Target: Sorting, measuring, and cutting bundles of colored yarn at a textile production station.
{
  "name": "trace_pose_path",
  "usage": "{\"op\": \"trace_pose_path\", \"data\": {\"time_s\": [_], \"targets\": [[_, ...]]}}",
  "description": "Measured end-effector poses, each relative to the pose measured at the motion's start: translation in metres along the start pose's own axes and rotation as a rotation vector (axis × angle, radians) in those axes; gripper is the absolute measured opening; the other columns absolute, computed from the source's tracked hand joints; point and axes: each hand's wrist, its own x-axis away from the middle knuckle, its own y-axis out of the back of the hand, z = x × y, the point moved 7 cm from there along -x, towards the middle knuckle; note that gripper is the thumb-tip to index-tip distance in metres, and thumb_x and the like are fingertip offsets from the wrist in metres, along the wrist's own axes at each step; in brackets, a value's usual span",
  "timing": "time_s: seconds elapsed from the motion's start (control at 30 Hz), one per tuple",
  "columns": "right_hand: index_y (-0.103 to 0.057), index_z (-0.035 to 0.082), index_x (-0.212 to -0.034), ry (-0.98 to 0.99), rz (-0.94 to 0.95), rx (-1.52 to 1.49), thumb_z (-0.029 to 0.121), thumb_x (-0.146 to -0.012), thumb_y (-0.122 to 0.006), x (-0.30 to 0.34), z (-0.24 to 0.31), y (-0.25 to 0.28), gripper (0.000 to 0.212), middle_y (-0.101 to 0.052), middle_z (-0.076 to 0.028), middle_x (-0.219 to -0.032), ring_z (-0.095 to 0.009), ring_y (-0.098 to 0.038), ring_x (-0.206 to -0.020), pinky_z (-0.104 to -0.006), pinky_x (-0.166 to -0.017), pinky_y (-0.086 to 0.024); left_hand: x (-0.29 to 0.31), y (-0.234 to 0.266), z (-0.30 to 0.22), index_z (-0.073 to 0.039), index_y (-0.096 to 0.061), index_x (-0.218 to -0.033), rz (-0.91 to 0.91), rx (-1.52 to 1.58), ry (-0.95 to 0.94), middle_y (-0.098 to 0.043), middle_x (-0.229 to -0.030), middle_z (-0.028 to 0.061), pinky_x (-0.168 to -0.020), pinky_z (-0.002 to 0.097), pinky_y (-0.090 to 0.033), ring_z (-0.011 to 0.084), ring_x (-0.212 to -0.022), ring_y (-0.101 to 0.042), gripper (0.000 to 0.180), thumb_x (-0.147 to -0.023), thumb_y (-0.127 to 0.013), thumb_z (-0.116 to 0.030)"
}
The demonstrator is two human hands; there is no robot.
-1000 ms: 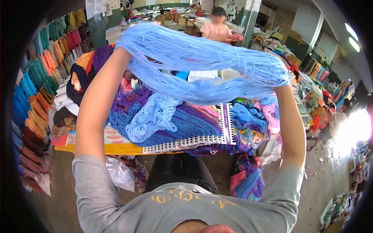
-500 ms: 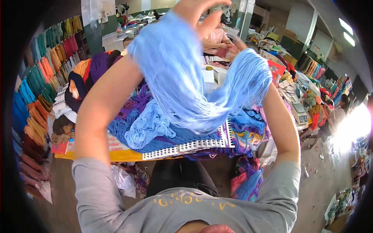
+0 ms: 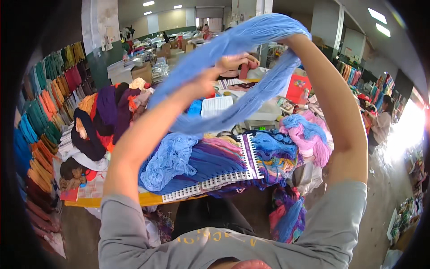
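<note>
A loose loop of light blue yarn, a skein [image 3: 268, 29], is raised in front of me and blurred by motion. My right hand [image 3: 293, 39] is up at its far right end; the strands drape over it and hide most of its fingers. Inside the loop, my left hand [image 3: 219, 69] reaches toward the middle, smeared, its fingers seemingly stretched out. Below, on the table, another light blue skein [image 3: 168, 159] lies bunched. Beside it, dark blue and multicoloured threads run to white punched thread cards [image 3: 215, 181], and one card with a purple stripe [image 3: 250, 157] stands crosswise.
Dark and orange yarn bundles [image 3: 107, 107] pile up at the left. Pink and blue yarn [image 3: 309, 139] lies at the table's right, near a digital scale [image 3: 262, 127]. Coloured skeins [image 3: 47, 112] hang on the left wall. Someone [image 3: 384, 119] stands at the far right.
The skein has swung from a hanging sag into a wide loop higher up. My left hand has come down from the top; my right hand has risen. The view has tilted up slightly.
</note>
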Motion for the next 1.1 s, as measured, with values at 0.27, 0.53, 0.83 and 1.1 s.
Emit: {"op": "trace_pose_path", "data": {"time_s": [0.27,0.53,0.83,1.1], "targets": [[-0.057,0.019,-0.114,-0.266,-0.139,0.327,0.023,-0.072,-0.062,0.126,-0.067,-0.033,0.043,-0.05,-0.007,-0.129,-0.03,-0.042,-0.122,-0.0543,-0.099,-0.031,-0.011,0.126,0.056,-0.01,-0.061,-0.113,0.085,-0.211,0.709,-0.066,-0.099,0.0111,-0.067,0.0316,-0.049,0.021,-0.085,-0.063,0.043,-0.081,-0.057,-0.037],[-0.056,0.009,-0.117,0.142,-0.234,-0.414,0.019,-0.072,-0.066,0.086,-0.069,0.01,0.047,-0.059,-0.012,-0.114,-0.029,-0.056,-0.103,-0.0306,-0.09,-0.044,-0.024,0.029,0.023,0.0,-0.052,-0.12,0.368,-0.193,0.271,-0.059,-0.113,0.0142,-0.089,0.0385,-0.043,0.0274,-0.1,-0.056,0.048,-0.08,-0.058,-0.027],[-0.046,0.015,-0.127,-0.257,-0.207,0.437,0.024,-0.081,-0.053,0.27,-0.088,0.022,0.047,-0.042,-0.012,-0.134,-0.032,-0.031,-0.13,-0.0519,-0.105,-0.021,-0.057,0.064,-0.032,-0.014,-0.043,-0.131,-0.273,-0.483,0.447,-0.043,-0.133,0.0081,-0.104,0.0461,-0.026,0.022,-0.126,-0.037,0.055,-0.079,-0.059,-0.022],[-0.05,0.009,-0.119,-0.365,-0.203,0.411,0.027,-0.084,-0.052,0.353,-0.124,-0.045,0.04,-0.048,-0.012,-0.127,-0.03,-0.038,-0.125,-0.0466,-0.104,-0.024,-0.051,0.014,-0.005,-0.015,-0.036,-0.136,-0.404,-0.983,0.056,-0.031,-0.14,0.0099,-0.105,0.0593,-0.012,0.0272,-0.134,-0.025,0.07,-0.079,-0.056,-0.051]]}}
